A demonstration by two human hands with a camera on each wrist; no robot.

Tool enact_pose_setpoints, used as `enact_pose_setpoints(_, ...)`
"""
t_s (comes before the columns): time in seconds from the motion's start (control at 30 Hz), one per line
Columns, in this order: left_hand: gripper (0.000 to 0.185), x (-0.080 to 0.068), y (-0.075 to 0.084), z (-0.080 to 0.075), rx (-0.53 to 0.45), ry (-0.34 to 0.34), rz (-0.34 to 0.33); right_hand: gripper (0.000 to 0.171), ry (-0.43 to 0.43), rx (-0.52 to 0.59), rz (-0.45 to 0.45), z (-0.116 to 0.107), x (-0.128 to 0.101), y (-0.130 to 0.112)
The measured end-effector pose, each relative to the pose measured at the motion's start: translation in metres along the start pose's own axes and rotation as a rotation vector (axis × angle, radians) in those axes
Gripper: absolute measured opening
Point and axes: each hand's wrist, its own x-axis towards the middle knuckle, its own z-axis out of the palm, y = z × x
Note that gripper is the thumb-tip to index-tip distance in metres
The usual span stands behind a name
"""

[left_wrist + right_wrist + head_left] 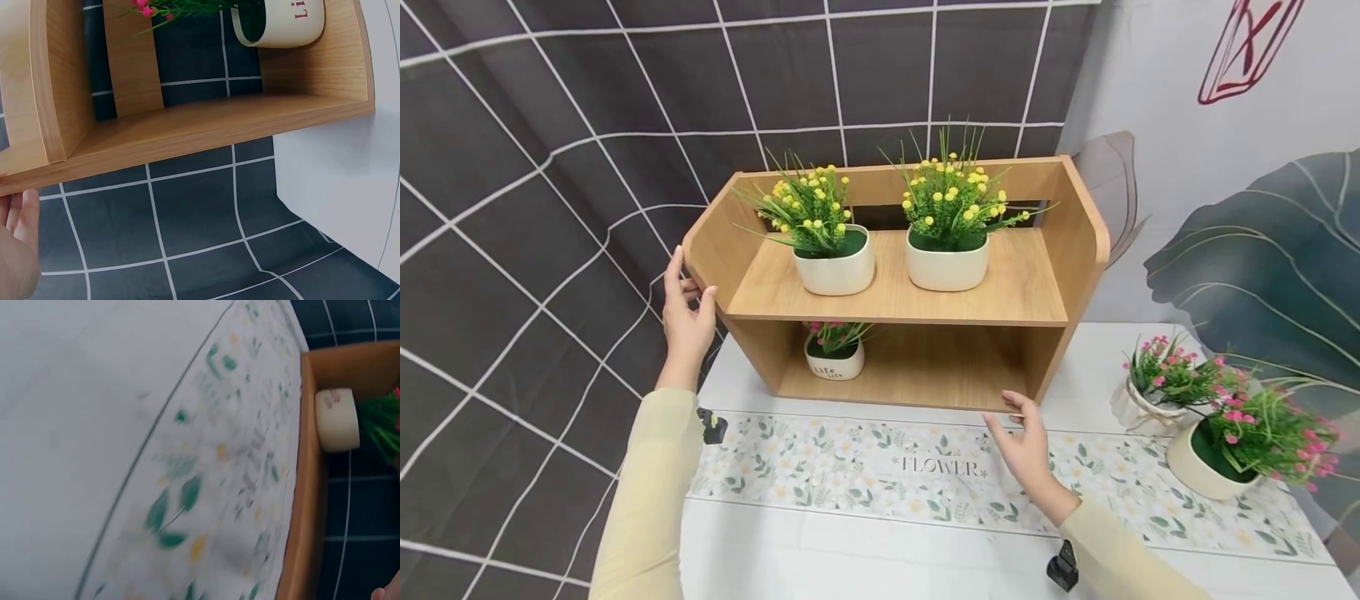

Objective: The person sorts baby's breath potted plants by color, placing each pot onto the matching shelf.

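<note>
A two-tier wooden shelf (1018,287) stands on the table against the dark wall. My left hand (688,327) rests its fingers on the outside of the left side panel (722,242). In the left wrist view, fingers (28,215) lie along that panel. My right hand (1028,446) holds nothing, its fingers loosely spread just in front of the lower board's right end. Two white pots with yellow flowers, a left pot (835,273) and a right pot (947,268), sit on the upper board. A white pot lettered "Life" (837,365), with pink flowers, sits at left on the lower board.
To the right of the shelf stand a ribbed white pot (1142,410) and a smooth cream pot (1198,467), both with pink flowers. A floral runner (850,475) printed "FLOWER" crosses the white table (820,550). Behind hangs a dark gridded curtain (880,75).
</note>
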Motion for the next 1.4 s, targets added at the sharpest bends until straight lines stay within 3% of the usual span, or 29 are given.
enact_pose_setpoints(0.37,0.065,-0.001,0.000,0.000,-0.002,0.003,0.013,0.053,0.235,-0.129,0.145,-0.048,-0.005,0.031)
enact_pose_setpoints(0.73,0.066,-0.001,-0.001,-0.001,0.009,0.007,-0.007,0.076,0.457,-0.205,0.346,-0.082,0.016,0.047)
enact_pose_setpoints(0.97,0.066,0.000,-0.001,0.000,0.005,0.002,-0.015,0.090,0.519,-0.220,0.496,-0.102,0.032,0.058)
enact_pose_setpoints(1.2,0.066,0.001,-0.001,0.000,-0.001,0.005,-0.002,0.092,0.577,-0.180,0.526,-0.114,0.046,0.068)
enact_pose_setpoints(1.4,0.065,0.000,-0.002,0.001,-0.002,0.005,-0.011,0.094,0.551,-0.174,0.616,-0.121,0.058,0.071)
